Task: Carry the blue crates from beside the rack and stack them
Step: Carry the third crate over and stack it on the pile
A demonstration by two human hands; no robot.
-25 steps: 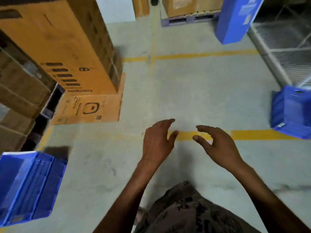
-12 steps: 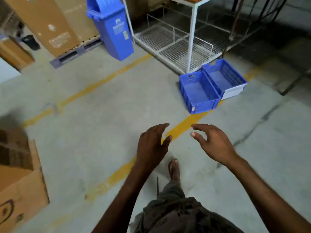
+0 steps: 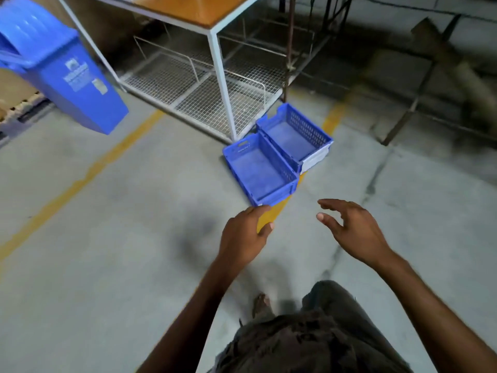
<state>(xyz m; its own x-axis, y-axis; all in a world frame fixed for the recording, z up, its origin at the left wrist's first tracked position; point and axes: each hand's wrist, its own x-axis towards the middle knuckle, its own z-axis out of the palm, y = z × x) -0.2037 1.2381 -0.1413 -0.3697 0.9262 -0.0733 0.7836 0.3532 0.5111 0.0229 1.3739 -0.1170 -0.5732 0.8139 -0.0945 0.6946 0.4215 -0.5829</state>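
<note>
Beside the rack (image 3: pixel 223 84), the near blue crate (image 3: pixel 259 170) and far blue crate (image 3: pixel 293 135) are sitting side by side on the floor (image 3: pixel 107 238), with the left hand (image 3: pixel 243 235) and right hand (image 3: pixel 352 230) hovering open and empty near them, likely risking a lopsided rim grab tilting one crate or snagging its neighbour.

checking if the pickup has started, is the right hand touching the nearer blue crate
Apart. The head view shows bare floor between the right hand and the nearer blue crate; the hand is open and holds nothing.
</note>
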